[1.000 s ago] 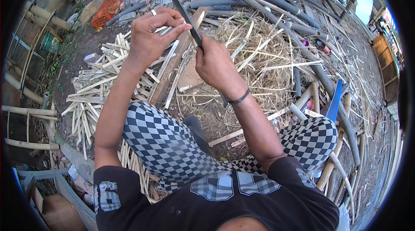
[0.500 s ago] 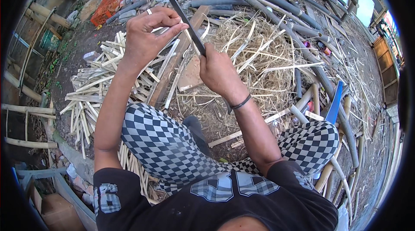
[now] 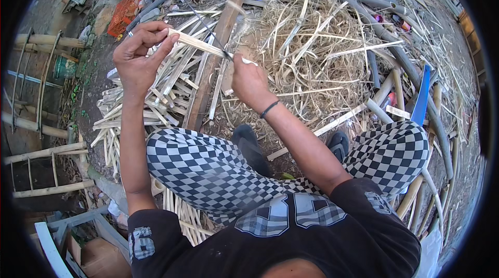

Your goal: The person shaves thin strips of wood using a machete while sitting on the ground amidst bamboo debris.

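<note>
My left hand [image 3: 141, 58] pinches the end of a pale bamboo strip [image 3: 196, 44] between thumb and fingers. The strip slants across toward my right hand [image 3: 250, 79], which is closed round the handle of a long dark knife [image 3: 207, 27]. Its blade, seen nearly edge-on, points up and to the left and meets the strip just beyond my right fist. A pale, blurred sliver [image 3: 236, 7] shows above the blade. Beneath my hands a long brown wooden plank [image 3: 196, 102] lies slanted on the ground.
Cut strips [image 3: 122, 114] are piled on the left. Curly shavings [image 3: 312, 65] form a heap on the right, with dark bamboo poles [image 3: 397, 70] beyond. A blue, blade-like tool [image 3: 422, 96] leans near my right knee. An orange crate [image 3: 125, 14] stands at far left.
My left hand has moved left and down, away from the right. The knife has turned edge-on, its tip swinging lower and leftward, and more of the strip now shows between my hands.
</note>
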`<state>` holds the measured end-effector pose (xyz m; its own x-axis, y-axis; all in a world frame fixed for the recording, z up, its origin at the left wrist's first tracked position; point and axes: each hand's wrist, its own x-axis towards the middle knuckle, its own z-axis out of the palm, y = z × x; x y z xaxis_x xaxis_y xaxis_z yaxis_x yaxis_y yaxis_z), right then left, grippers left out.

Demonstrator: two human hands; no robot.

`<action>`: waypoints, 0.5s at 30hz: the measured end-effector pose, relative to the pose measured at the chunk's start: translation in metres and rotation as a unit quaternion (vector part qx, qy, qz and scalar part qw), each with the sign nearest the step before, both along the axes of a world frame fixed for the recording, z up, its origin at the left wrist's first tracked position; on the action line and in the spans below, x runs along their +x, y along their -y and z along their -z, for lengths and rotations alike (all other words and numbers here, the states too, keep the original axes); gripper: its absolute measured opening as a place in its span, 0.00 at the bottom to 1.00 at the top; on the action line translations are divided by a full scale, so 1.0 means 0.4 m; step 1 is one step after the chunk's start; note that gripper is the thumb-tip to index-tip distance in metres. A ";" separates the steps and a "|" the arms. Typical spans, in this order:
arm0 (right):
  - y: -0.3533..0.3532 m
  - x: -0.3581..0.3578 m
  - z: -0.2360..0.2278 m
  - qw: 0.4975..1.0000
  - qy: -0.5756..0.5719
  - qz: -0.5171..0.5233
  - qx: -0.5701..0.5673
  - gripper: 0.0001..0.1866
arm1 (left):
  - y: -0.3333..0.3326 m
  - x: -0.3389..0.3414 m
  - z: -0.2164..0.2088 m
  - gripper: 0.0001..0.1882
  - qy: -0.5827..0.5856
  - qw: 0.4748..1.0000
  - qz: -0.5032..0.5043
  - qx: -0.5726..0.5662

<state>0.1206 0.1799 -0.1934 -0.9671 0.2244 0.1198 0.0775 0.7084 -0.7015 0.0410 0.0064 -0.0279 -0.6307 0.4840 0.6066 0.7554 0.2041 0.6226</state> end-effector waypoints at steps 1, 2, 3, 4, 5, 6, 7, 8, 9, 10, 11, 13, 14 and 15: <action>-0.022 -0.004 0.015 0.998 0.055 -0.007 -0.017 0.15 | 0.005 -0.006 0.008 0.05 -0.010 1.000 0.006 0.014; -0.019 -0.007 0.029 0.998 0.055 -0.005 -0.024 0.15 | 0.012 -0.010 0.013 0.05 -0.011 1.000 0.009 0.007; -0.015 -0.009 0.043 0.999 0.050 -0.004 -0.016 0.14 | 0.019 -0.010 0.017 0.05 -0.006 1.000 0.009 0.010; -0.008 -0.004 0.032 0.999 0.048 -0.001 -0.009 0.14 | 0.028 -0.010 0.022 0.06 0.001 1.000 0.009 0.014; 0.007 -0.002 0.019 0.999 0.039 0.008 -0.002 0.14 | 0.034 -0.009 0.027 0.07 -0.011 1.000 0.012 0.015; 0.015 0.003 0.006 0.999 0.041 0.011 -0.007 0.14 | 0.039 -0.011 0.026 0.07 -0.010 1.000 0.015 0.010; 0.030 0.018 -0.045 0.999 0.033 -0.019 -0.022 0.15 | 0.060 -0.005 0.019 0.07 -0.013 1.000 -0.002 0.009; 0.036 0.030 -0.068 0.998 0.028 -0.042 -0.035 0.15 | 0.062 0.000 0.019 0.07 -0.014 1.000 -0.013 0.011; 0.047 0.029 -0.065 0.998 0.011 -0.039 -0.041 0.16 | 0.058 0.001 0.015 0.07 -0.024 0.999 -0.028 0.002; 0.039 0.020 -0.016 0.998 0.012 -0.034 -0.044 0.16 | 0.049 -0.002 0.015 0.07 -0.024 0.999 -0.023 0.000; 0.013 0.006 0.076 0.999 0.026 0.001 -0.039 0.15 | 0.030 -0.014 0.022 0.07 -0.018 0.999 -0.027 0.007; -0.018 0.007 0.131 0.997 0.059 0.014 -0.046 0.14 | 0.029 -0.030 0.030 0.08 0.019 0.999 -0.023 0.041; -0.012 0.003 0.125 0.997 0.057 0.014 -0.048 0.14 | 0.036 -0.033 0.031 0.08 0.018 0.999 -0.023 0.039; -0.001 -0.006 0.118 0.998 0.047 0.012 -0.040 0.15 | 0.042 -0.035 0.031 0.08 0.010 0.999 -0.031 0.037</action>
